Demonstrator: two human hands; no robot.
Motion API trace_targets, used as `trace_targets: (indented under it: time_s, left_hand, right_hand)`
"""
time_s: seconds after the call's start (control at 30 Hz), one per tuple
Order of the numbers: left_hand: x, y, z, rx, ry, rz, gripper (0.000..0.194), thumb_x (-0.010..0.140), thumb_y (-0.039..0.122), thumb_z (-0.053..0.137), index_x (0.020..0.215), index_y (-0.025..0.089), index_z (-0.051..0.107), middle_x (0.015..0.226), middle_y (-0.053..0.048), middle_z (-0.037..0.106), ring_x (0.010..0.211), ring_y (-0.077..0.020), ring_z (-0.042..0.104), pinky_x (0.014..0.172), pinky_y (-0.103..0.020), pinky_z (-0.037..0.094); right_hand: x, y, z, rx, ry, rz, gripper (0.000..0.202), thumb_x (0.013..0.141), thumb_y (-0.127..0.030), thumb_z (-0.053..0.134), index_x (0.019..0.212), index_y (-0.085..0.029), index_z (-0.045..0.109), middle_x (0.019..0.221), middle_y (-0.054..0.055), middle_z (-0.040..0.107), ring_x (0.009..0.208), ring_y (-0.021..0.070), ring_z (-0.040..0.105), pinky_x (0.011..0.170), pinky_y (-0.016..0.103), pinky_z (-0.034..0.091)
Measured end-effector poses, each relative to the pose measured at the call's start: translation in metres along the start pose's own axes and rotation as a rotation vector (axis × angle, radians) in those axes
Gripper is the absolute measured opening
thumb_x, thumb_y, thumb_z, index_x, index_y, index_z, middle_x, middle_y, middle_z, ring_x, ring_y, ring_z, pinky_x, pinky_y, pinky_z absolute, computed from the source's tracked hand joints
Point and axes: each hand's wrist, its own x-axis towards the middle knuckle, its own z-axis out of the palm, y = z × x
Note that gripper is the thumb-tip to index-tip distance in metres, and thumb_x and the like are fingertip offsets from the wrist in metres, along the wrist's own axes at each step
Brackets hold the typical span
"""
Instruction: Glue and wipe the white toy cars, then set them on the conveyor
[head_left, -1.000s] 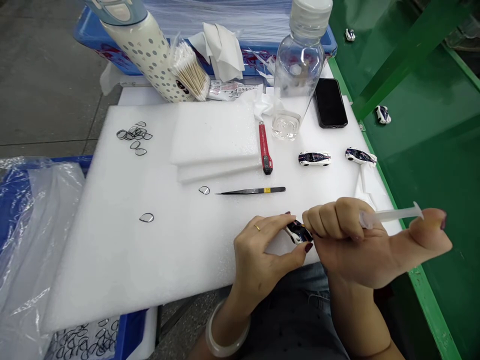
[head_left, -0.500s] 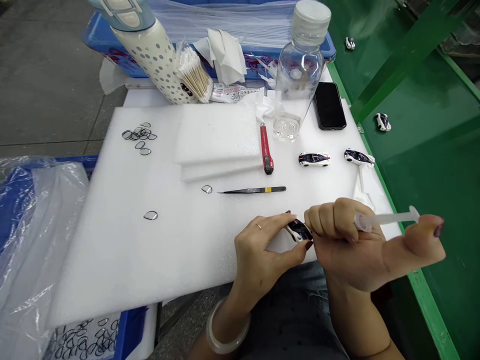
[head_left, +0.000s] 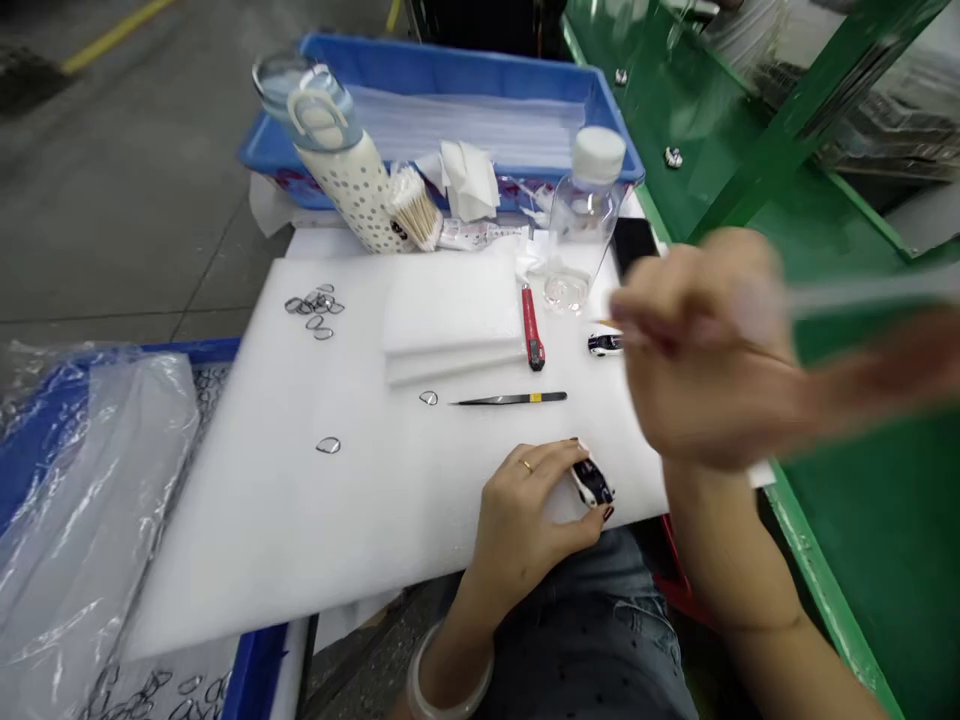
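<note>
A small white and dark-blue toy car (head_left: 592,483) is pinched between the thumb and fingers of my left hand (head_left: 529,510), close to the near edge of the white foam sheet (head_left: 375,530). My right hand (head_left: 712,370) is raised to the right of it, smeared by motion. Its fingers are wrapped round a pale syringe (head_left: 862,295), whose plunger points right and whose thin orange tip shows on the left. Behind that hand another toy car (head_left: 604,345) is partly hidden. Tweezers (head_left: 510,399) lie on the foam, with a thin black-rimmed teardrop ring (head_left: 428,398) beside their tip.
A red utility knife (head_left: 532,330) lies beside stacked foam (head_left: 454,305). Behind stand a clear bottle (head_left: 581,225), a dotted flask (head_left: 352,190), cotton swabs (head_left: 415,210) and a blue bin (head_left: 450,70). More rings (head_left: 315,305) lie left. A green conveyor (head_left: 862,520) runs along the right.
My right hand has moved up and away from the toy car with the syringe. My left hand still holds the car, now turned slightly. The camera view has shifted.
</note>
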Motion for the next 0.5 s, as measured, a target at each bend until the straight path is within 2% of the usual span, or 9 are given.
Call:
trace_targets:
  time_s: [0.03,0.1,0.13,0.2,0.27,0.33,0.4,0.43,0.5]
  left_hand:
    - [-0.003,-0.002,-0.001,0.034,-0.028,0.038,0.045,0.068,0.018,0.080,0.111,0.021,0.067,0.114,-0.005,0.075,0.100,-0.0245,0.071,0.087,-0.042,0.062]
    - [-0.010,-0.008,-0.003,0.127,-0.066,0.107,0.045,0.071,0.014,0.075,0.115,0.022,0.064,0.120,-0.007,0.072,0.106,-0.0267,0.070,0.088,-0.044,0.062]
    - [-0.013,-0.012,-0.004,0.173,-0.074,0.132,0.044,0.075,0.013,0.073,0.117,0.022,0.063,0.123,-0.008,0.071,0.109,-0.0276,0.069,0.089,-0.046,0.062]
    - [-0.016,-0.018,-0.006,0.238,-0.068,0.154,0.042,0.080,0.013,0.069,0.120,0.022,0.061,0.128,-0.010,0.068,0.114,-0.0298,0.067,0.091,-0.050,0.061]
    - [-0.013,-0.016,-0.012,0.234,-0.049,0.147,0.041,0.082,0.016,0.069,0.122,0.023,0.061,0.131,-0.012,0.066,0.119,-0.0320,0.064,0.094,-0.054,0.059]
    - [-0.006,-0.002,-0.024,0.125,-0.054,0.139,0.041,0.082,0.019,0.070,0.121,0.025,0.061,0.131,-0.011,0.065,0.121,-0.0312,0.063,0.098,-0.053,0.058]
    - [0.001,0.023,-0.039,-0.095,-0.121,0.152,0.041,0.082,0.020,0.070,0.121,0.027,0.060,0.128,-0.007,0.066,0.119,-0.0255,0.064,0.100,-0.043,0.058]
    - [0.004,0.037,-0.046,-0.207,-0.163,0.168,0.040,0.084,0.021,0.069,0.122,0.029,0.060,0.126,-0.004,0.068,0.116,-0.0222,0.066,0.100,-0.037,0.058]
    - [0.004,0.065,-0.056,-0.333,-0.323,0.231,0.038,0.089,0.025,0.068,0.125,0.035,0.061,0.121,0.001,0.071,0.110,-0.0171,0.069,0.095,-0.027,0.060]
  right_hand:
    - [0.010,0.015,0.008,-0.011,-0.066,0.023,0.056,0.090,-0.074,0.032,0.063,-0.026,0.041,0.065,0.002,0.047,0.062,0.0198,0.049,0.065,0.039,0.048]
    - [0.020,0.040,0.018,-0.147,-0.274,0.177,0.054,0.088,-0.074,0.034,0.070,-0.026,0.050,0.075,0.004,0.060,0.076,0.0224,0.060,0.078,0.043,0.053]
    - [0.021,0.048,0.017,-0.253,-0.349,0.268,0.048,0.089,-0.069,0.039,0.078,-0.025,0.056,0.086,0.006,0.066,0.087,0.0237,0.064,0.087,0.044,0.053]
    - [0.018,0.050,-0.002,-0.398,-0.359,0.242,0.035,0.089,-0.058,0.050,0.095,-0.025,0.061,0.109,0.007,0.069,0.110,0.0243,0.064,0.100,0.044,0.050]
    - [0.016,0.037,-0.046,-0.505,-0.220,0.053,0.029,0.090,-0.049,0.053,0.104,-0.026,0.062,0.119,0.006,0.067,0.119,0.0230,0.061,0.105,0.041,0.047]
    - [0.024,0.023,-0.107,-0.649,0.029,-0.027,0.023,0.090,-0.042,0.053,0.101,-0.025,0.064,0.107,0.005,0.070,0.106,0.0218,0.066,0.097,0.039,0.051]
    - [0.041,0.018,-0.167,-0.891,0.369,0.111,0.019,0.089,-0.032,0.049,0.093,-0.021,0.064,0.093,0.006,0.070,0.092,0.0204,0.069,0.086,0.036,0.053]
    - [0.050,0.020,-0.192,-1.064,0.474,0.219,0.017,0.086,-0.027,0.051,0.091,-0.020,0.065,0.090,0.006,0.071,0.086,0.0198,0.068,0.081,0.034,0.052]
    - [0.065,0.029,-0.224,-1.202,0.510,0.308,0.016,0.079,-0.016,0.055,0.087,-0.014,0.069,0.087,0.010,0.071,0.080,0.0205,0.065,0.080,0.035,0.049]
